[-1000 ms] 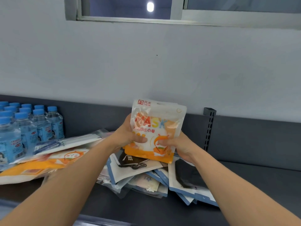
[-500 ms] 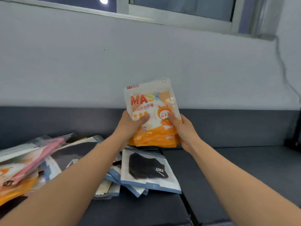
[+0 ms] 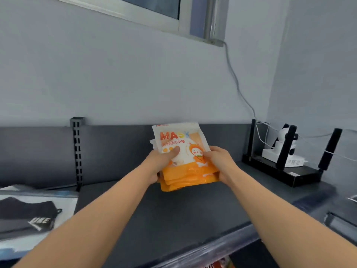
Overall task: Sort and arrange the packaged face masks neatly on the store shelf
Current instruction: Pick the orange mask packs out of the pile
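Down at the near left corner, a packaged black mask (image 3: 29, 217) lies flat on the dark shelf (image 3: 183, 213), a bit blurred. Both bare forearms reach forward over the shelf's middle. Out there the left grip (image 3: 160, 161) clamps the stack of orange-and-white mask packs (image 3: 190, 172) from its left side, thumb flat across the front pack's face. The right grip (image 3: 220, 161) curls round the stack's right edge. Stack upright, print facing us, bottom edges down at the shelf: touching or just above, can't tell. Further back on the left, a slotted upright (image 3: 77, 151) stands against the back panel. Far right sits a black router (image 3: 280, 171) with a white camera (image 3: 284, 144) behind it, and a cable (image 3: 234, 82) climbs the wall toward the window (image 3: 154, 10).
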